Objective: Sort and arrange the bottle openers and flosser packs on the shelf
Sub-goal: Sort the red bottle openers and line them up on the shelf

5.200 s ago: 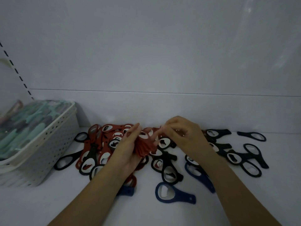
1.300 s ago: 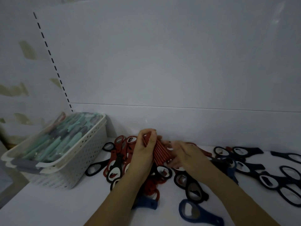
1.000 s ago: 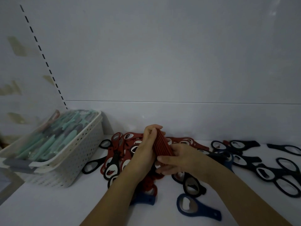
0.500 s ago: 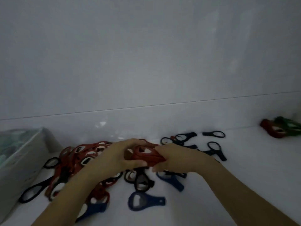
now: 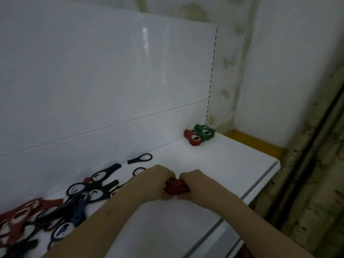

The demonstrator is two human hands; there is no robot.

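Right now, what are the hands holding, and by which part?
A stack of red bottle openers, left hand on its left end, right hand on its right end.

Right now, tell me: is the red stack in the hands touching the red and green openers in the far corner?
No. The red stack, held between both hands, sits apart from the corner openers, with bare shelf between them.

I see a dim, soft picture with a grey tone. A pale glare streak sits on the glossy back panel (image 5: 145, 45). The openers (image 5: 28, 218) at the shelf's left edge are blurred, and lines bend near the frame edges.
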